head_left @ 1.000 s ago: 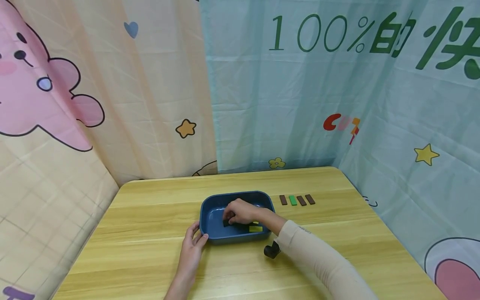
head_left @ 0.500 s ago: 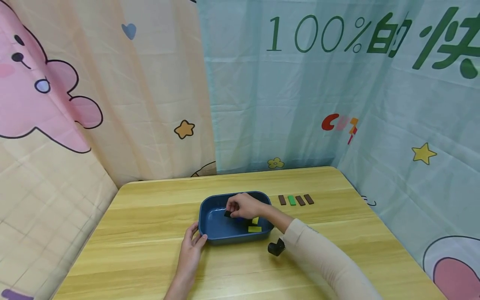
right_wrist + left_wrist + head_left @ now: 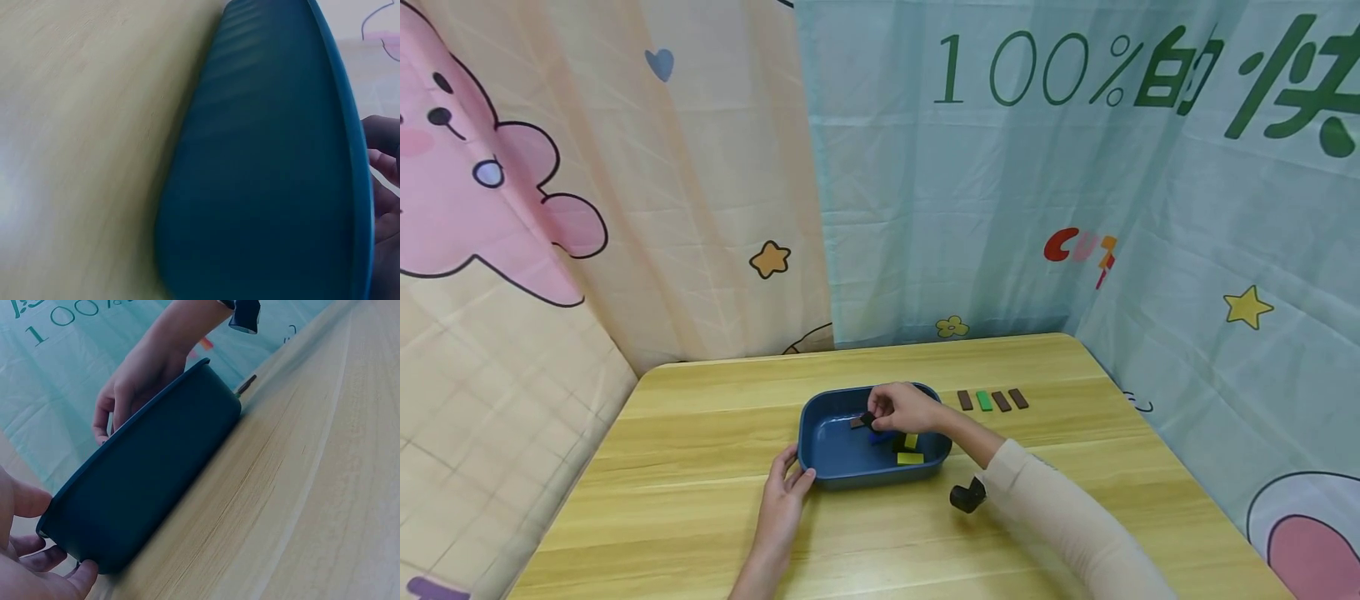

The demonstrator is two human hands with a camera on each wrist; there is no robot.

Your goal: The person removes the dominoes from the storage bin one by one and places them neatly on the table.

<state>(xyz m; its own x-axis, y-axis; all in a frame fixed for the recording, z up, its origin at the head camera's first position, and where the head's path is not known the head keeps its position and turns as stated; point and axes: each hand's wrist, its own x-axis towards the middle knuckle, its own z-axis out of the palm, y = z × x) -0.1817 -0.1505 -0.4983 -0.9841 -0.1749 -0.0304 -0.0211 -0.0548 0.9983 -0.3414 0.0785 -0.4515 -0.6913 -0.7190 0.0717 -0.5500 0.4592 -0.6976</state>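
A dark blue plastic tray with raised walls (image 3: 876, 480) stands on the wooden table. My left hand (image 3: 781, 493) holds its near left corner, thumb on the near side and fingers round the left side. Over the tray's inside, my right hand (image 3: 908, 407) pinches a small black tile (image 3: 868, 420) between thumb and fingers. Beneath and around that hand lie a brown tile (image 3: 856, 422), a blue tile (image 3: 880, 437), a black piece and two yellow tiles (image 3: 911, 458). The right wrist view shows mainly the tray's outer wall (image 3: 262, 162), which hides the tile.
Right of the tray, a green tile (image 3: 984, 401) and several brown tiles (image 3: 1002, 402) lie in a row on the table (image 3: 700, 433). A black device (image 3: 967, 497) sits at the right wrist. Printed curtains (image 3: 925, 208) rise behind the table and along its sides.
My right hand has lifted slightly and shifted right inside the tray, carrying the black tile. The brown and blue tiles have come into view. My left hand stays at the corner.
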